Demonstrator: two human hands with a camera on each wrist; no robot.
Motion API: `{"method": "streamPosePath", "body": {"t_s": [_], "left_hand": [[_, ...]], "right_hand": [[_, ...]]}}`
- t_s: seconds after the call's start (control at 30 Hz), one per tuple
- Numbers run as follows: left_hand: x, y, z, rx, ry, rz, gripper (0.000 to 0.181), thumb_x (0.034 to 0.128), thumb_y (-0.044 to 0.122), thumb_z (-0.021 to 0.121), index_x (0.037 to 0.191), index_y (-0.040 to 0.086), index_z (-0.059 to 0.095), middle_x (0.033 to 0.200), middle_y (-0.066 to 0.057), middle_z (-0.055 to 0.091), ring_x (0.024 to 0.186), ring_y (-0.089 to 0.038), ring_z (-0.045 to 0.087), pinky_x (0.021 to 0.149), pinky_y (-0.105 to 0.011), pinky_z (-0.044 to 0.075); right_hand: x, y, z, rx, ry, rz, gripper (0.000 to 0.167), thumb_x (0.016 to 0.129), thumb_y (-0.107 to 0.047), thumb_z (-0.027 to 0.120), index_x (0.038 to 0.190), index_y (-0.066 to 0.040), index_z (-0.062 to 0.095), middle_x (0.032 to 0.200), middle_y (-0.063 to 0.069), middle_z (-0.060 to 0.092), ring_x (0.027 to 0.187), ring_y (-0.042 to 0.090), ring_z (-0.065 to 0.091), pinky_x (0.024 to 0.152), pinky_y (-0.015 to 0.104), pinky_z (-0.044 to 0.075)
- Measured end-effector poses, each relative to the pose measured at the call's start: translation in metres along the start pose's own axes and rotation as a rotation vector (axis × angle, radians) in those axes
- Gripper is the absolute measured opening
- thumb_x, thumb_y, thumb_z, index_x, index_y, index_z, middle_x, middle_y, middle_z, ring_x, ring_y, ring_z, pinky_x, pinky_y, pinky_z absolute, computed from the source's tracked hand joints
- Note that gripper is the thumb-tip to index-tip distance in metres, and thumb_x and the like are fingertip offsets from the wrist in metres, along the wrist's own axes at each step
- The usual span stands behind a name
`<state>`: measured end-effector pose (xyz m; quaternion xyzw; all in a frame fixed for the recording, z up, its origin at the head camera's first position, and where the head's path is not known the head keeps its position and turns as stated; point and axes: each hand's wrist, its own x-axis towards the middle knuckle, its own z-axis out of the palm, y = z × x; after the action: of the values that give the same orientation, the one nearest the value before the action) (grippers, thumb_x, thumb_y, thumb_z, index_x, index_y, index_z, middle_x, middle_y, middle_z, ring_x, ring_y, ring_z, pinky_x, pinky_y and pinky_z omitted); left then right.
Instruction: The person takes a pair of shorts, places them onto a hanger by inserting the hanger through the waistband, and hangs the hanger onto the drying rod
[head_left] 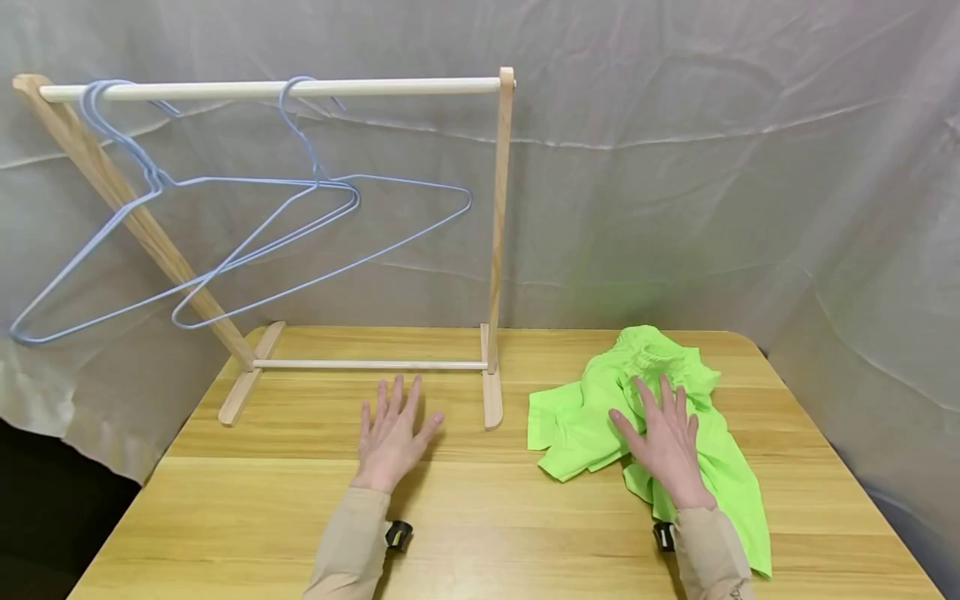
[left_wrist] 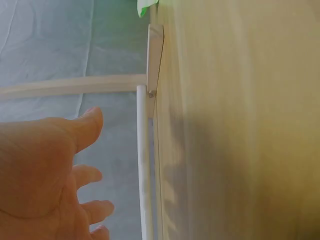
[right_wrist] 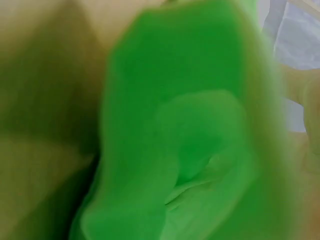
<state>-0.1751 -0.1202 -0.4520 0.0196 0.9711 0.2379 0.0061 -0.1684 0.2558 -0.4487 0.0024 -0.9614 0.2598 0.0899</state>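
A bright green garment (head_left: 600, 417) lies crumpled on the right half of the table, with a gathered, elastic-looking edge at its far end. Over it is my right hand (head_left: 670, 450), its fingers spread; I cannot tell whether they touch the cloth. In the right wrist view, green cloth (right_wrist: 175, 150) fills the middle, blurred, and part of the hand (right_wrist: 312, 115) shows at the right edge. My left hand (head_left: 390, 446) is over the table in front of the rack, fingers extended and holding nothing. The left wrist view shows that hand (left_wrist: 45, 170) beside the rack's low white bar (left_wrist: 143, 160).
A wooden rack (head_left: 501, 233) with a pale top rail (head_left: 405, 87) stands at the back left. Blue wire hangers (head_left: 330, 275) hang from the rail, some overlapping at the left. Grey fabric (head_left: 675, 208) hangs behind the wooden table (head_left: 480, 533).
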Motion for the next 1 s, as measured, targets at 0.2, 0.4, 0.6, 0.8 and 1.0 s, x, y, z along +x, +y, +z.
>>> {"method": "streamPosePath", "body": {"t_s": [0.2, 0.4, 0.6, 0.8, 1.0], "left_hand": [[-0.005, 0.009, 0.007, 0.001, 0.007, 0.062, 0.072, 0.1025, 0.048, 0.05, 0.161, 0.017, 0.022, 0.17, -0.015, 0.01, 0.157, -0.04, 0.005, 0.125, -0.064, 0.003], [-0.006, 0.034, 0.017, 0.013, -0.029, 0.172, 0.069, 0.1029, 0.051, 0.047, 0.16, 0.017, 0.026, 0.169, -0.013, 0.013, 0.158, -0.037, 0.008, 0.126, -0.062, 0.005], [0.0, 0.068, 0.029, 0.051, -0.125, 0.307, 0.069, 0.1025, 0.054, 0.045, 0.16, 0.022, 0.025, 0.17, -0.008, 0.012, 0.159, -0.033, 0.006, 0.127, -0.058, 0.006], [0.014, 0.104, 0.043, 0.085, -0.244, 0.41, 0.07, 0.103, 0.056, 0.043, 0.161, 0.023, 0.021, 0.171, -0.005, 0.01, 0.159, -0.028, 0.006, 0.128, -0.053, 0.008], [0.036, 0.132, 0.058, 0.107, -0.372, 0.489, 0.07, 0.1038, 0.055, 0.042, 0.162, 0.026, 0.017, 0.171, -0.006, 0.011, 0.159, -0.027, 0.007, 0.129, -0.05, 0.01]], "right_hand": [[0.007, 0.0, 0.004, 0.07, 0.271, -0.145, 0.053, 0.094, -0.025, 0.069, 0.136, 0.001, 0.05, 0.148, 0.038, 0.035, 0.138, 0.056, 0.032, 0.106, 0.076, 0.024], [0.024, 0.001, 0.002, 0.119, 0.403, -0.159, 0.06, 0.088, -0.019, 0.075, 0.136, 0.003, 0.047, 0.142, 0.038, 0.037, 0.131, 0.055, 0.036, 0.106, 0.069, 0.029], [0.043, 0.005, -0.002, 0.094, 0.285, -0.024, 0.086, 0.089, -0.036, 0.074, 0.155, -0.008, 0.027, 0.16, 0.034, 0.008, 0.146, 0.059, 0.01, 0.106, 0.081, 0.022], [0.063, 0.013, -0.004, 0.059, -0.016, 0.132, 0.105, 0.092, -0.057, 0.063, 0.162, -0.014, -0.002, 0.163, 0.032, -0.021, 0.146, 0.064, -0.013, 0.095, 0.093, 0.01], [0.077, 0.031, 0.002, 0.062, -0.234, 0.294, 0.107, 0.095, -0.068, 0.047, 0.159, -0.008, -0.014, 0.158, 0.035, -0.029, 0.14, 0.072, -0.011, 0.093, 0.094, 0.003]]}}
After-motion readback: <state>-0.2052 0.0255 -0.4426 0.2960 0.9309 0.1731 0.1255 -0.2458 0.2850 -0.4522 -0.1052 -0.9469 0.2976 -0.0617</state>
